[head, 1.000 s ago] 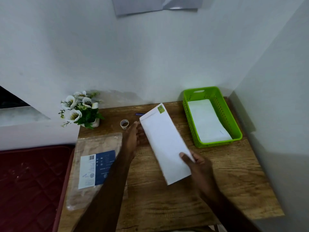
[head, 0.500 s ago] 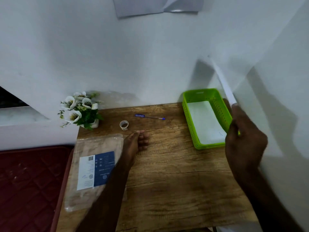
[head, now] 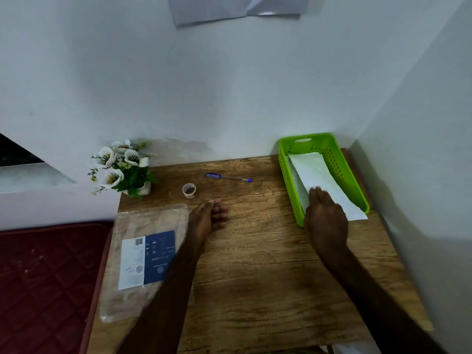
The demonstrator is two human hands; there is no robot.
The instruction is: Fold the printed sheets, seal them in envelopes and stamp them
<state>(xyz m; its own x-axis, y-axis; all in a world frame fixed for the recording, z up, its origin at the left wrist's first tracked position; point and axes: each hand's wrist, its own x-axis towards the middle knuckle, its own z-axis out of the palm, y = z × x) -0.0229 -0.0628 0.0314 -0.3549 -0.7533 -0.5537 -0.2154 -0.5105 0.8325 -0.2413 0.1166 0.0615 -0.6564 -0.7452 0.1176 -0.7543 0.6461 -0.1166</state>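
Right hand (head: 325,215) lies flat, hiding the envelope's (head: 323,180) near end; left hand (head: 204,218) loosely curled, empty

Bare wooden table (head: 255,264) lies open between the plastic packet (head: 143,254) left and the green basket (head: 339,164) right.

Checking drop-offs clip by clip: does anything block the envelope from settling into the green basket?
Nothing visible does. The envelope lies in the green basket under the right hand, its near corner overhanging the front rim. The pen lies apart.
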